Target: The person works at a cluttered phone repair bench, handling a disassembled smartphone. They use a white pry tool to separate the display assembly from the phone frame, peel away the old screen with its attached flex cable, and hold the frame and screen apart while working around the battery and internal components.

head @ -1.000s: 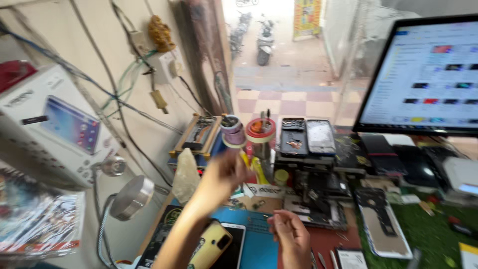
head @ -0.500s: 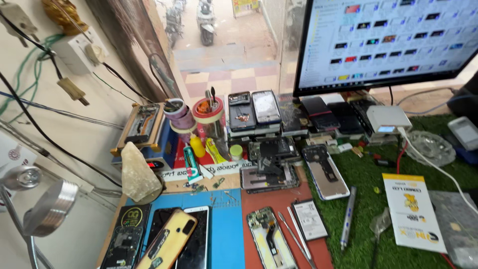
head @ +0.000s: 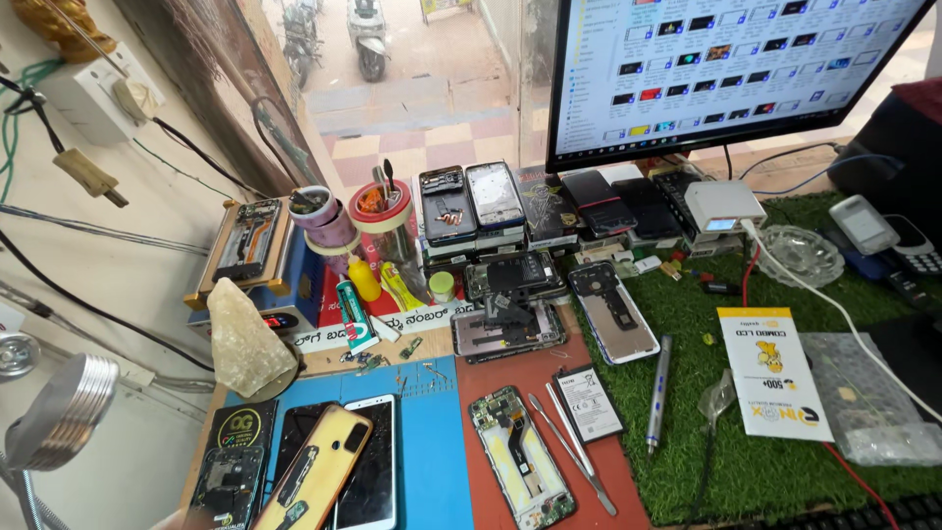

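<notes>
Near the bottom edge, a gold phone back cover [head: 316, 469] lies on the blue mat [head: 432, 461].

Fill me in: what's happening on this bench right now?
No hand is handling anything at this moment. It is a phone repair bench: an opened phone lies on the red mat with tweezers and a battery beside it. A gold back cover lies across a cracked white phone on the blue mat. A monitor is lit behind.
</notes>
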